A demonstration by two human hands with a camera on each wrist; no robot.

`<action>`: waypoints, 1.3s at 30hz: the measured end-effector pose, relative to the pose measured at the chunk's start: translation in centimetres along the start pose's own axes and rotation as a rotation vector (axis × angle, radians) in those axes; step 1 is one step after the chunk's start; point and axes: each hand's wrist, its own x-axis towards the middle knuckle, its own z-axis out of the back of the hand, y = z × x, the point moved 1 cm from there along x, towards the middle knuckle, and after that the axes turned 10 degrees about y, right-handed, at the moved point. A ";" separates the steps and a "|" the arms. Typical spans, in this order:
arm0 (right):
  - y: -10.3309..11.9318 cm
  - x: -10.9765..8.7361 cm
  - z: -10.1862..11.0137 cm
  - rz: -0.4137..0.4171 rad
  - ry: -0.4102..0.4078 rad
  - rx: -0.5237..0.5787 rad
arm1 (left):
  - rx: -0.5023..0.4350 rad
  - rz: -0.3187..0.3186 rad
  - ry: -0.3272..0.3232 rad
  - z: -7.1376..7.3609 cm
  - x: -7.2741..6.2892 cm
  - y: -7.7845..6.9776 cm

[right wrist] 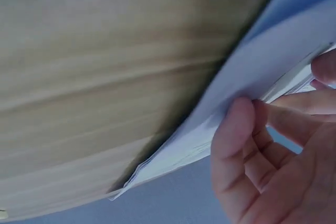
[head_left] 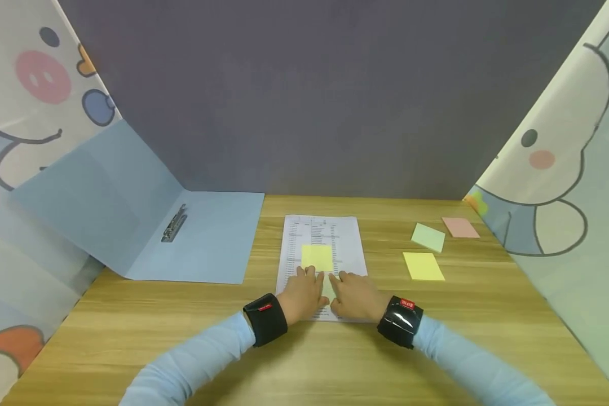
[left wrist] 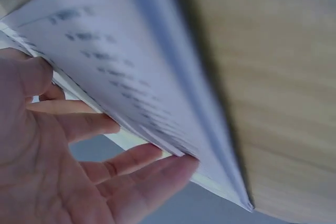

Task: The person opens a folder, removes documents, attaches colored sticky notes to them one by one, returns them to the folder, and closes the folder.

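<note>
A stack of printed paper [head_left: 346, 239] lies on the table in front of me, with a yellow sticky note [head_left: 317, 258] on its middle. Just below that, a pale green sticky note [head_left: 328, 289] shows between my two hands, partly covered by them. My left hand [head_left: 301, 297] touches the note's left side with its fingertips. From the other side my right hand [head_left: 359, 297] reaches in, its fingertips at the note's right edge. Both wrist views show the fingers resting on the printed sheet [left wrist: 100, 40], neither hand gripping it.
An open blue folder [head_left: 208, 248] with a metal clip [head_left: 175, 224] stands at the left, its cover leaning on the wall. To the right lie a green sticky pad [head_left: 428, 237], a yellow pad [head_left: 423, 266] and a pink pad [head_left: 460, 227]. Grey and cartoon-printed panels surround the table.
</note>
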 end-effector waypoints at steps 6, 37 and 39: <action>-1.1 -0.7 0.0 -0.044 -0.025 -0.008 | -0.112 -0.028 0.018 0.0 -0.4 0.8; -3.0 -2.7 -0.4 -0.010 -0.010 0.134 | -0.196 -0.127 0.005 -1.6 -4.9 5.0; -3.3 -2.6 -0.1 -0.021 0.002 0.250 | -0.200 -0.136 0.013 -1.3 -5.0 4.9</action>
